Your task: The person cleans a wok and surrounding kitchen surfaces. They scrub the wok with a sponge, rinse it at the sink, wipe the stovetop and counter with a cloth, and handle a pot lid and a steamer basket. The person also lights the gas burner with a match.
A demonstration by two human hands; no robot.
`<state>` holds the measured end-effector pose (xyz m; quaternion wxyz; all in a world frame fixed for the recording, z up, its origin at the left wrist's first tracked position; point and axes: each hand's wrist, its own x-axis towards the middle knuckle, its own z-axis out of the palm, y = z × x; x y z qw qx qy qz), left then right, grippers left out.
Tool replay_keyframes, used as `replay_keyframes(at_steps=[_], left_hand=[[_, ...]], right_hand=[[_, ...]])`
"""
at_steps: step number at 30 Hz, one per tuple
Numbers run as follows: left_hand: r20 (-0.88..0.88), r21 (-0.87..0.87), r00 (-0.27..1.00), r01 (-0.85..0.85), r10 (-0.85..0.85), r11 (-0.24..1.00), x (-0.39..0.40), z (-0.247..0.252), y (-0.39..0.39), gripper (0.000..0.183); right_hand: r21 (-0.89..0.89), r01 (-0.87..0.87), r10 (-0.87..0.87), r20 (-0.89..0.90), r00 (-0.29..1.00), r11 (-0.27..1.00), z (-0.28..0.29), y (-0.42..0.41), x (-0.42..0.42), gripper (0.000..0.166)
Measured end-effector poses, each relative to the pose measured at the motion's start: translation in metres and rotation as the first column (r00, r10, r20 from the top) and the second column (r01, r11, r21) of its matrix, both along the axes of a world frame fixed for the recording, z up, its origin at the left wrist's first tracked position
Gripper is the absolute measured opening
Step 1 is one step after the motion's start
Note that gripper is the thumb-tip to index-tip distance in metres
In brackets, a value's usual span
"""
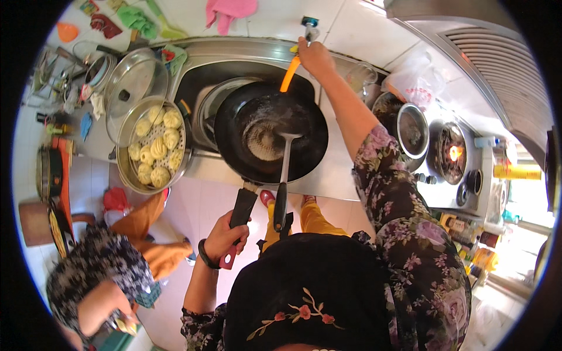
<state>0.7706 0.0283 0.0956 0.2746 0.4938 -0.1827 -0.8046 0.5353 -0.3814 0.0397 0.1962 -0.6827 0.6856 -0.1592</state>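
My left hand (pixel 226 237) grips the black handle of a wok (pixel 311 151), which is over the edge of a stainless steel sink (pixel 186 79). Some liquid shows in the wok's bottom. A metal spatula (pixel 286 162) with a black handle rests in it, its handle sticking out over the near rim. My right hand (pixel 315 57) is at a wall faucet (pixel 310 31) with an orange spout (pixel 290 74) that points down over the wok; the fingers are partly hidden, so their grip is unclear. Whether water runs cannot be told.
Left of the sink, a perforated steamer tray (pixel 183 169) holds several buns beside a clear lid (pixel 131 83). At right, a flame burns on a gas stove (pixel 456 171), near a metal pot (pixel 412 131). Another person (pixel 101 267) is at the lower left. A range hood (pixel 478 52) overhangs the right.
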Motion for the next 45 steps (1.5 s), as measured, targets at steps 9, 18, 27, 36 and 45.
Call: replay_keyframes(at_steps=[9, 18, 27, 36, 45], left_hand=[[0.024, 0.035, 1.0, 0.005, -0.006, 0.999, 0.013, 0.011, 0.024, 0.025], [0.074, -0.024, 0.996, -0.052, 0.053, 0.998, 0.002, 0.019, 0.081, 0.026], [0.151, -0.225, 0.966, -0.172, 0.208, 0.959, -0.094, 0.008, 0.148, 0.026], [0.122, -0.424, 0.98, -0.091, 0.156, 0.901, -0.265, 0.0, 0.139, 0.028], [0.091, -0.448, 0.99, 0.136, -0.106, 0.884, -0.407, 0.0, 0.062, 0.027]], right_hand=[[0.12, 0.017, -0.076, 0.508, 0.858, 0.993, 0.031, 0.086, -0.037, 0.04], [0.184, -0.119, -0.064, 0.758, 0.649, 0.976, 0.016, 0.256, -0.051, 0.022], [0.346, -0.321, -0.134, 0.835, 0.533, 0.881, 0.009, 0.45, -0.106, 0.033], [0.276, -0.754, -0.256, 0.955, 0.147, 0.596, 0.021, 0.485, -0.26, 0.052], [0.264, -0.539, -0.409, 0.897, -0.168, 0.8, 0.032, 0.486, -0.396, 0.026]])
